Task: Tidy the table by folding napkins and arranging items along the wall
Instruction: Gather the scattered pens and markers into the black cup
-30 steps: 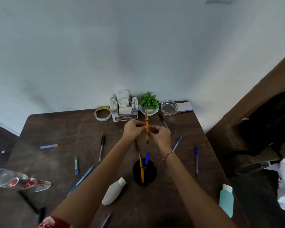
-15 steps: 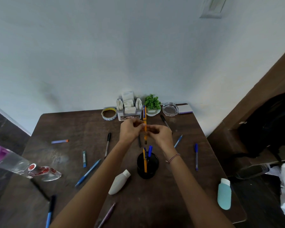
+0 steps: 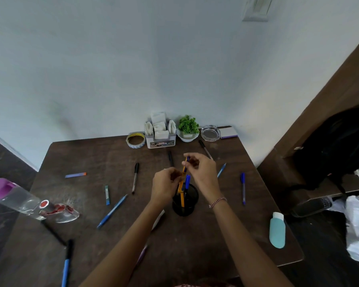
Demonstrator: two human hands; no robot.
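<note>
Our left forearm (image 3: 133, 241) covers most of a white bottle (image 3: 159, 217) and a purple pen (image 3: 143, 252). Our left hand (image 3: 165, 184) and right hand (image 3: 201, 172) hide much of the orange pen (image 3: 184, 169). The left edge cuts off a blurred clear bottle (image 3: 17, 200), the bottom edge a blue pen (image 3: 66, 264). The napkin box label (image 3: 162, 143) is too small to read.

I get soft, flat, rather dim light with no hard glare. The wall (image 3: 112, 69) beyond the right grip (image 3: 203, 172) reads pale blue-grey and is brighter off to that grip's right. The dark table (image 3: 91, 154) shows only a dull sheen left of the left grip (image 3: 164, 185) and faint shadows. The pen (image 3: 184, 169) between both grips looks slightly smeared. Far left, the bottle (image 3: 19, 199) is blurred and stretched, and the table's edges bow.
</note>
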